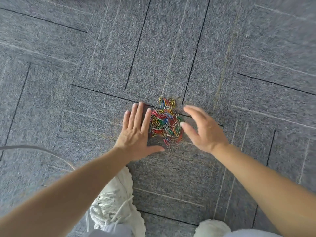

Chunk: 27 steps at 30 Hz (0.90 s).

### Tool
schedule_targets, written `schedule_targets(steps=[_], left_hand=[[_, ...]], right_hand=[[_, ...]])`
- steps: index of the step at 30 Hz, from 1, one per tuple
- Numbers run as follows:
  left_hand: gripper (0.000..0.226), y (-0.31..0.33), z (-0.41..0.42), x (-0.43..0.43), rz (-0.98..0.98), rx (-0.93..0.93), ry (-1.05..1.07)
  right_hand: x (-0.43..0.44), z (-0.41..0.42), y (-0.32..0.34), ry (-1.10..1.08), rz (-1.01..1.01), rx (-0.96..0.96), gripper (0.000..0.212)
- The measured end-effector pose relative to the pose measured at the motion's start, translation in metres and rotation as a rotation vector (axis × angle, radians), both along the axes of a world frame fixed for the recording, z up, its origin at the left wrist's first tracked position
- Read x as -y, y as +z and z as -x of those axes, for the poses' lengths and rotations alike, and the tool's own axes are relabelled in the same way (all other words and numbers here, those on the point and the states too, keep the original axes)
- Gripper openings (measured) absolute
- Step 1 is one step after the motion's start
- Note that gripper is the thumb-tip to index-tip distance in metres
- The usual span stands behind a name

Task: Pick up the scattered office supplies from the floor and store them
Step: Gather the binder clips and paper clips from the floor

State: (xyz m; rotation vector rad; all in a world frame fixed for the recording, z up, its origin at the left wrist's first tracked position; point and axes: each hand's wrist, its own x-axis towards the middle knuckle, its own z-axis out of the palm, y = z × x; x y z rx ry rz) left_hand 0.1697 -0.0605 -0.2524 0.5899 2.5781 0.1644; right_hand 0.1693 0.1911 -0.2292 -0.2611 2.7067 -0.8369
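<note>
Flanking a multicoloured wire paper-clip heap (165, 123) on grey carpet floor (85, 100), our left hand (136, 134) lies flat, right hand (205, 132) hovers; both grips slack, empty.

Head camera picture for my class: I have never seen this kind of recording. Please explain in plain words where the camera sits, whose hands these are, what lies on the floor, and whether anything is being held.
There is no machine here. A person wears one wide-angle camera on the head, and it looks down at their own two bare hands. On the grey carpet lies a pile of coloured paper clips. The left hand is flat, fingers straight, right beside the pile's left edge. The right hand, slightly blurred, is loosely cupped at the pile's right side. Neither hand holds anything; they flank the pile, probably to gather it. Lower down you see the person's white laced shoe, and a thin cable at the left. No box for storing the clips is in view.
</note>
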Motion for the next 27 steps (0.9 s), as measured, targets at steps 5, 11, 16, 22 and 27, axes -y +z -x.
schedule_targets(steps=[5, 11, 16, 22, 27], left_hand=[[0.119, -0.003, 0.021, -0.041, -0.057, -0.017, -0.21], [0.086, -0.012, 0.031, -0.063, -0.233, -0.12, -0.32], [0.034, -0.028, 0.03, -0.068, -0.534, -0.331, -0.324], [0.032, -0.027, 0.052, -0.079, -0.597, -0.422, -0.4], [0.039, -0.018, 0.064, -0.089, -0.649, -0.392, -0.352]], right_hand=[[-0.027, -0.008, 0.016, -0.521, 0.13, 0.184, 0.008], [-0.02, 0.008, 0.031, -1.105, 0.674, 0.982, 0.046], [-0.013, 0.008, 0.028, -1.164, 0.662, 0.921, 0.046], [-0.012, 0.006, 0.029, -1.214, 0.682, 0.907, 0.045], [-0.014, 0.003, 0.028, -1.227, 0.681, 0.899, 0.042]])
